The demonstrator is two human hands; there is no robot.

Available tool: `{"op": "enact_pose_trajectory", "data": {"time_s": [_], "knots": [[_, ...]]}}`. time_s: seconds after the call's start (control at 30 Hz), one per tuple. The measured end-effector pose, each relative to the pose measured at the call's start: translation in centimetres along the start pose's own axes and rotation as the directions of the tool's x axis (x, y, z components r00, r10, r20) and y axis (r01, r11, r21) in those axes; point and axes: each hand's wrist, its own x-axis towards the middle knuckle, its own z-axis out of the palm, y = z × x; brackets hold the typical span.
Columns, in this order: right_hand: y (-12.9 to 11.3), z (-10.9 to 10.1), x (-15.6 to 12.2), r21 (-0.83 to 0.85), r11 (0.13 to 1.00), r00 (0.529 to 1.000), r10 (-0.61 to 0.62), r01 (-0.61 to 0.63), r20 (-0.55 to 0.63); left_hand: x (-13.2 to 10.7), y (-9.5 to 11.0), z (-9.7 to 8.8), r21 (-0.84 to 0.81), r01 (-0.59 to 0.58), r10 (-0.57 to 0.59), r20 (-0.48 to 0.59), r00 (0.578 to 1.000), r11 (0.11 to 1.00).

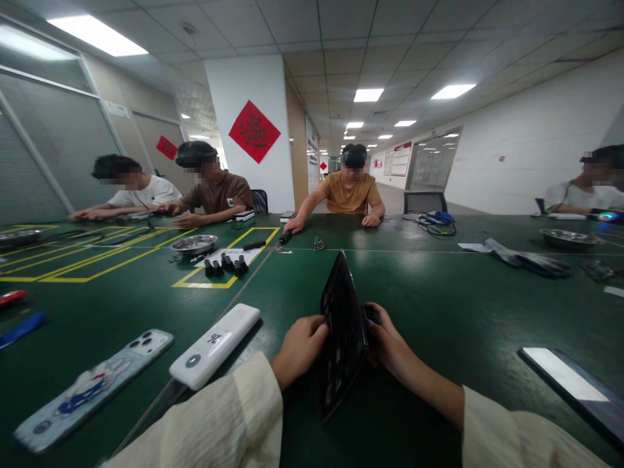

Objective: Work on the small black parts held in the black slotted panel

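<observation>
Pale sleeves [234, 409]; black panel [341, 338] between left grip [301, 346], right grip [392, 344].

At our flat green table [439, 305], we have a thin black panel [338, 338] between left hand [299, 346] and right hand [392, 350], an oblong white power bank [227, 341] to its left, a rectangular pale-blue phone [127, 367] farther left, and a flat black slab [602, 413] far right.
</observation>
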Motion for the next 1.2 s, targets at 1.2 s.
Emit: {"op": "enact_pose_trajectory", "data": {"time_s": [1.2], "knots": [[0.1,-0.1,0.2,0.008,1.0,1.0,-0.005,0.005,0.013,0.4,-1.0,1.1,-0.078,0.119,-0.118,0.007,0.993,0.99]]}}
